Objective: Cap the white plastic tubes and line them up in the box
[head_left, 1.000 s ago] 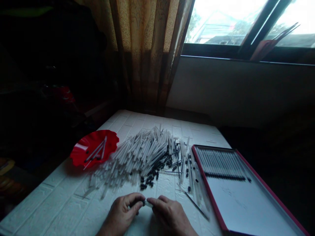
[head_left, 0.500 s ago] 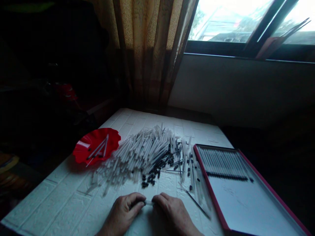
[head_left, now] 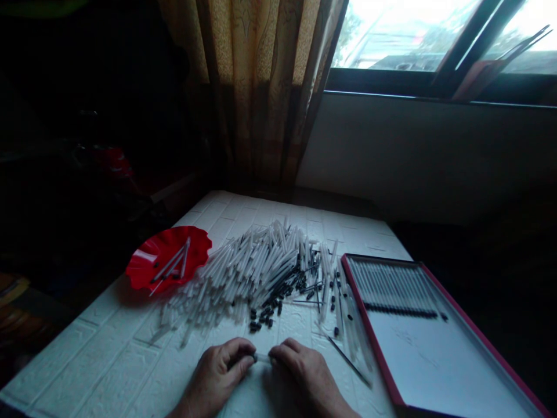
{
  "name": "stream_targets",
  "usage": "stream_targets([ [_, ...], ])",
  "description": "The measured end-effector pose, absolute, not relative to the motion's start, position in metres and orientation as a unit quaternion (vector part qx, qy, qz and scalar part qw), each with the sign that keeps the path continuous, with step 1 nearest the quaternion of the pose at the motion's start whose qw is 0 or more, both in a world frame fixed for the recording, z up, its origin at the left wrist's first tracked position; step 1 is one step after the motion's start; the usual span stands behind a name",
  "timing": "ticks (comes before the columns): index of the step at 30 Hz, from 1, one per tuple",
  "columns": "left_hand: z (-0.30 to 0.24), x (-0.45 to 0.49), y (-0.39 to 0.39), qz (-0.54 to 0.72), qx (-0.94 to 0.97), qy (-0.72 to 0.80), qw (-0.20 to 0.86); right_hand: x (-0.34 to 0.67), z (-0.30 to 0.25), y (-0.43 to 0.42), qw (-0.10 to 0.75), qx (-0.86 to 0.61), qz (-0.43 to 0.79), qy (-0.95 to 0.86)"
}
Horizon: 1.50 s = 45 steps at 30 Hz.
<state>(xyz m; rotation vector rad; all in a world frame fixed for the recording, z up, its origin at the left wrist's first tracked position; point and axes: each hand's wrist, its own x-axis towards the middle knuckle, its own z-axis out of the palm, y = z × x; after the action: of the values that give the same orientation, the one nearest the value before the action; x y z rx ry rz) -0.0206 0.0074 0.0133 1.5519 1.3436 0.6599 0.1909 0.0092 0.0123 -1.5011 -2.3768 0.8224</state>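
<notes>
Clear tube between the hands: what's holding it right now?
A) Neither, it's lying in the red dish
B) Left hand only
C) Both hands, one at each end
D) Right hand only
C. The left hand and right hand close on the clear tube from opposite ends.

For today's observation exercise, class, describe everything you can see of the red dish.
The red dish is a shallow, glossy bowl, plastic by its look, with a wavy, scalloped rim. It rests flat on the white brick-patterned table, left of the pile of tubes. Inside lie a few thin white tubes, crossed, one poking past the rim, and some small black bits.
</notes>
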Motion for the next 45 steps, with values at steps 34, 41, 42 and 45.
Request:
stream_targets([
  [34,0.013,-0.022,0.007,0.282,0.613,0.543,0.5,0.193,0.015,0.007,0.115,-0.535,0.288,-0.786],
  [41,0.014,-0.021,0.008,0.29,0.602,0.54,0.511,0.192,0.018,0.007,0.094,-0.522,0.25,-0.81],
  [42,0.014,-0.021,0.008,0.29,0.599,0.54,0.515,0.192,0.017,0.007,0.098,-0.519,0.25,-0.812],
  [45,0.013,-0.021,0.007,0.292,0.589,0.542,0.524,0.195,0.013,0.005,0.122,-0.516,0.264,-0.806],
])
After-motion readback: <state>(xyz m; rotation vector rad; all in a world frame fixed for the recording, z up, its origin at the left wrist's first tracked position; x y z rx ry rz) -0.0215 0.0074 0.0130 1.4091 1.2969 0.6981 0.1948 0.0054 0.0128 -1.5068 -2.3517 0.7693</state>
